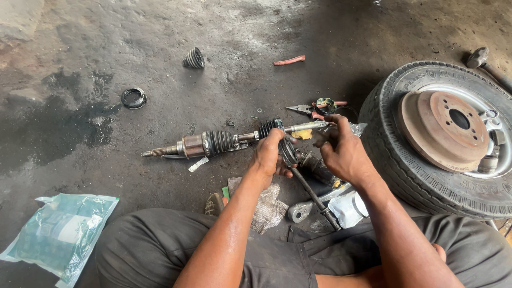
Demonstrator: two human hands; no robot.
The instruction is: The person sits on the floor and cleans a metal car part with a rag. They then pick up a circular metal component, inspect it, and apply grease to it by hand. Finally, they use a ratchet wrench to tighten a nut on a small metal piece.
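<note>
A greasy drive axle shaft (213,143) with ribbed black rubber boots lies across the concrete floor in front of me. My left hand (269,157) grips the ribbed boot near the shaft's right end. Beside it, my right hand (341,152) closes on the shaft's right end, fingers curled near the bare metal tip (309,127). Under my hands a long black bar tool (314,198) slants down toward my lap. My grey trousers fill the bottom of the view.
A tyre (394,154) lies flat at the right with a rusty brake drum (440,128) on it. Pliers (306,110), a loose rubber boot (194,58), a black ring (133,98), a red strip (289,60), a hammer (478,57), a rag (269,209) and a teal plastic bag (56,234) lie around.
</note>
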